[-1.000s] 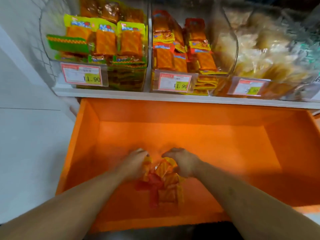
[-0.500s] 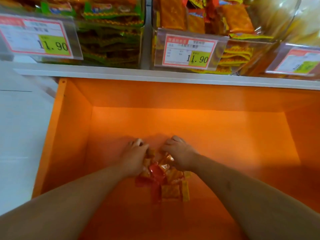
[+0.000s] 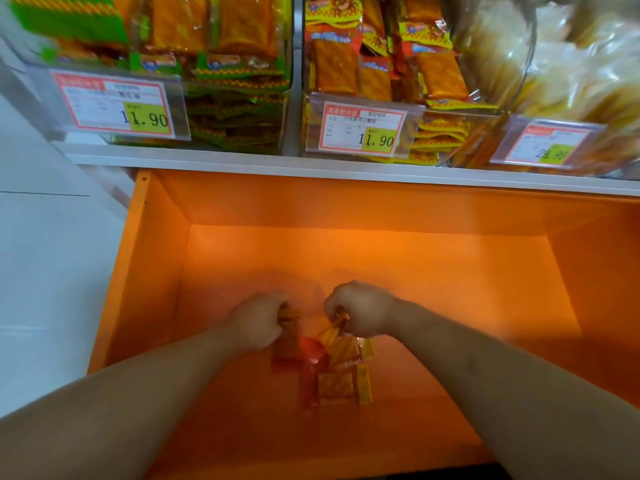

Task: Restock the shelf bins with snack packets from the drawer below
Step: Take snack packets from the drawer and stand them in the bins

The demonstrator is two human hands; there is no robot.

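Orange drawer (image 3: 156, 271), pulled open beneath the white shelf (image 3: 242, 163) — small heap of snack packets (image 3: 334, 374) on its floor, toward the front edge. Left hand (image 3: 258, 322) curled round several packets; right hand (image 3: 362, 311) pinching packets just beside it. Clear bins (image 3: 294, 98) along the shelf — stocked, price tags (image 3: 114, 105) at the front.

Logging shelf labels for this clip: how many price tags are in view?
3. Left price tag on the green-packet bin, reading 11.90; middle price tag on the red-and-yellow-packet bin, also 11.90; right price tag, blurred, on the rightmost bin. More may lie outside the frame.
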